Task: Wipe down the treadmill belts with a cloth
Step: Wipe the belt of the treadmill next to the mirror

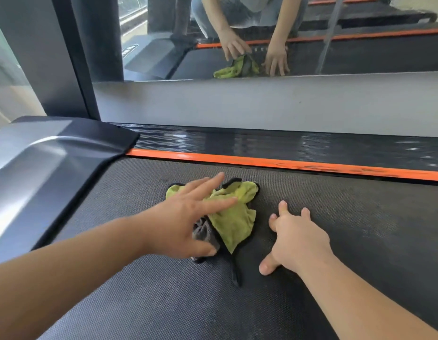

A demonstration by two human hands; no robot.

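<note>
Treadmill belt [360,241]: dark with a fine woven texture, fills the lower two thirds of the frame. Its upper edge is bounded by an orange stripe [262,163], with a ribbed black side rail [262,143] above that. Grey-and-black motor cover [53,163] at the left edge.

On the belt, centre of frame: one crumpled cloth [234,222], yellow-green with a grey underside and black edging, a thin tail trailing toward the bottom. Left hand [186,217] lies on the cloth's left part, fingers straight and spread. Right hand [296,239] sits just beside the cloth to the right, fingertips and thumb planted on bare belt.
</note>
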